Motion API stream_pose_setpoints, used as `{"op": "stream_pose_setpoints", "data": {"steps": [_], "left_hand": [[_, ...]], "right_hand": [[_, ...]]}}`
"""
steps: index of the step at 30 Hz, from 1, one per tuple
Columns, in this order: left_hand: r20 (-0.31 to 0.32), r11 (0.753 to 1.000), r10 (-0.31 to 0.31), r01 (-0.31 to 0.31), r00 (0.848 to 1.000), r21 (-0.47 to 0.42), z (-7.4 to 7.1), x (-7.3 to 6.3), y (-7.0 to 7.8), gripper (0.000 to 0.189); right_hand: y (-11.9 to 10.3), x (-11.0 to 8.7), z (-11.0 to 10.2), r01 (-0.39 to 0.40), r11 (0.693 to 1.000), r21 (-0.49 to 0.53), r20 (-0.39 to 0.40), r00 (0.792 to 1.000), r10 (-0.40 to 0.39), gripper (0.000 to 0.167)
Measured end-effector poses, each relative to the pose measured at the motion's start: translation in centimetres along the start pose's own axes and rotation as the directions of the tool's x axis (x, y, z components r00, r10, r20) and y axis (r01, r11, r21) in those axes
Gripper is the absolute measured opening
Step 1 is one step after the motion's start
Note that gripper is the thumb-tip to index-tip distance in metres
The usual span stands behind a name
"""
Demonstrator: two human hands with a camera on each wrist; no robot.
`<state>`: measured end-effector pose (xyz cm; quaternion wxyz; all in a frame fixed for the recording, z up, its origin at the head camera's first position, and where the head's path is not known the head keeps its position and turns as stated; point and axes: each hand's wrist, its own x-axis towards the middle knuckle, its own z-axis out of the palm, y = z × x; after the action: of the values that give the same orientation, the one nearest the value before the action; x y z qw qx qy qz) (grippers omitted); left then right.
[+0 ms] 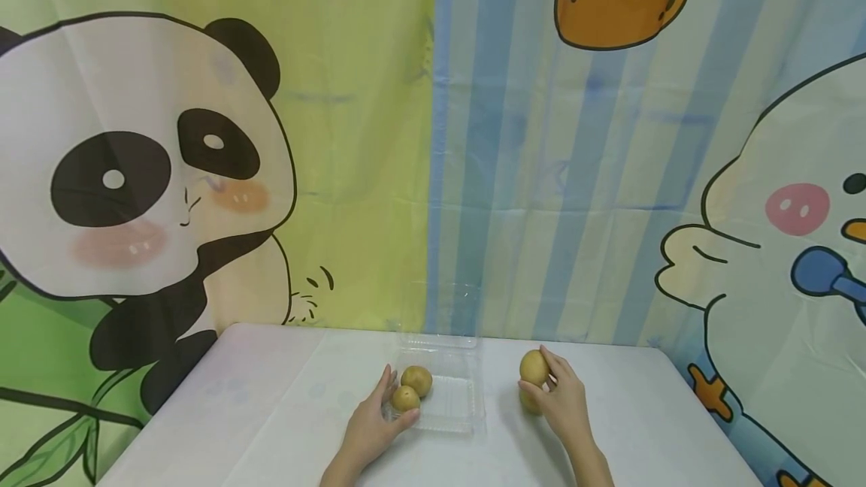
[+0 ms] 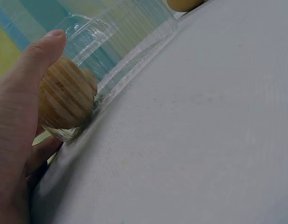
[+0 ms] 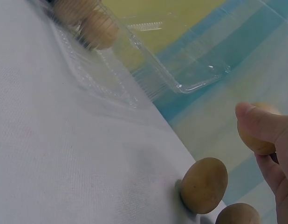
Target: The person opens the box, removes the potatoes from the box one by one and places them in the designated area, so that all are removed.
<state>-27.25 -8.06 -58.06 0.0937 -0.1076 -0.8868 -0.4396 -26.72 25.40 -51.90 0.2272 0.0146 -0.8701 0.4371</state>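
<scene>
**One potato up in the right hand, two in the clear box**

The step in hand looks like picking up a potato. The person's right hand (image 1: pixel 563 400) pinches one potato (image 1: pixel 534 367) between thumb and fingers, opened just as wide as the potato. It is up above the white table (image 1: pixel 271 412), to the right of the box and well apart from it.

The left hand (image 1: pixel 372 427) is opened wide around the left end of the clear box (image 1: pixel 456 397) and grips it, thumb at the near side.

The next move seems to call for a snug pinch and a steady box.

Inside the box, two potatoes sit close together at the left end: a back one (image 1: pixel 416 380) and a front one (image 1: pixel 405 398). The right part is bare. Its see-through lid (image 3: pixel 195 87) stands open behind. Two loose potatoes (image 3: pixel 204 185) are near the right hand.
</scene>
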Motion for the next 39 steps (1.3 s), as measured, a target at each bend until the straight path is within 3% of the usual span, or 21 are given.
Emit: {"op": "stream_pose_setpoints", "data": {"steps": [18, 39], "left_hand": [[0.007, 0.999, -0.039, 0.039, 0.999, -0.027, 0.1, -0.2, 0.1, 0.100], [-0.002, 1.000, 0.003, -0.003, 1.000, 0.014, -0.1, 0.0, 0.1, 0.098]], "right_hand": [[1.3, -0.1, -1.5, -0.050, 0.998, -0.026, 0.016, 0.999, 0.050, 0.084], [4.1, -0.3, -3.6, -0.178, 0.981, -0.083, -0.037, 0.984, 0.175, 0.082]]}}
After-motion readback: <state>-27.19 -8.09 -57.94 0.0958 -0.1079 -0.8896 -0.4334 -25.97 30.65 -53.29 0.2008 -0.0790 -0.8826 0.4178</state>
